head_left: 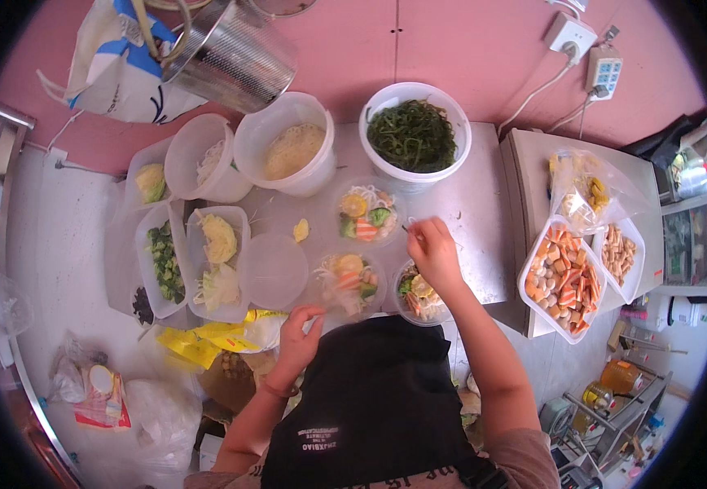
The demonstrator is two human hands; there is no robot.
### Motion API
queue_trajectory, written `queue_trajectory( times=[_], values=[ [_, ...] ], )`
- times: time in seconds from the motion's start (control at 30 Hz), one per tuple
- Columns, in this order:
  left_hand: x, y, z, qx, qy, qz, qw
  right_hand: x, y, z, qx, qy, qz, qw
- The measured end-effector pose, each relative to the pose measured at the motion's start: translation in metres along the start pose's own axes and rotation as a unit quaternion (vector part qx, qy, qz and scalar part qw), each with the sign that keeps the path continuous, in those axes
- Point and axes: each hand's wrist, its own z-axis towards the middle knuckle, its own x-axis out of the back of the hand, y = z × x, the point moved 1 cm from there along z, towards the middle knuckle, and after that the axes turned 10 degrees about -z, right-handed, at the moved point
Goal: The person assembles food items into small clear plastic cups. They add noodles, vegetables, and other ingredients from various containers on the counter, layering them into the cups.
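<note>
My right hand (433, 249) is closed in a pinch just right of a clear bowl (343, 236) of noodles, broccoli, crab stick and a yellow slice. A small dark bit shows at its fingertips, too small to name. Below sits a second filled bowl (318, 285), slightly blurred. A third bowl (409, 314) with broccoli and a yellow slice stands under my right wrist, at the table's front edge. My left hand (300, 332) hovers beside the second bowl, fingers loosely bent and apart, holding nothing. Behind stands a white tub of dark green seaweed strips (412, 136).
Tubs of noodles (295, 152) and white strands (209, 163) stand at the back left. Trays of broccoli (164, 262) and cabbage (217, 239) lie before them, beside a translucent round lid or bowl (273, 270). Right, a cabinet bears a sausage-and-ball tray (564, 281).
</note>
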Motion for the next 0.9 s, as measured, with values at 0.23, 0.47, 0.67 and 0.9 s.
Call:
queue_trajectory(
  times=[0.23,0.47,0.67,0.9],
  values=[
    [0.010,-0.010,-0.024,0.027,0.046,0.014,0.998,-0.054,-0.010,0.048,0.065,-0.016,-0.075,0.995],
    [0.013,-0.020,-0.035,0.068,0.070,-0.018,0.995,-0.055,-0.044,-0.010,0.157,-0.158,0.128,0.966],
    [0.013,-0.023,-0.025,0.062,0.076,0.003,0.995,0.021,-0.017,-0.013,-0.049,-0.037,0.143,0.988],
    [0.006,-0.023,-0.018,0.059,0.077,-0.020,0.995,0.158,0.095,-0.070,-0.179,0.170,-0.188,0.951]
  ],
)
